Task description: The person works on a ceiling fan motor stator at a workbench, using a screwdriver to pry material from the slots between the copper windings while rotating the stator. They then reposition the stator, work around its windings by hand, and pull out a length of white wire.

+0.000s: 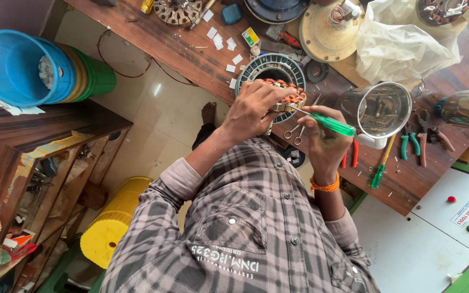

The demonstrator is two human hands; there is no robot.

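The left hand (253, 111) grips the stator (283, 97) from above, fingers clenched over its copper windings, holding it just off the near edge of the surface (191, 51). The right hand (324, 144) closes around a green-handled tool (329, 123), probably a screwdriver. Its long axis runs right to left, and its thin tip points at the stator's right side, touching or nearly so. Small scissors (295, 132) lie just below the shaft.

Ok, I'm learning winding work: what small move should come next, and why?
Likely press the screwdriver gently in along the copper coils: the right hand has its tip at them, while the left hand grips the stator.
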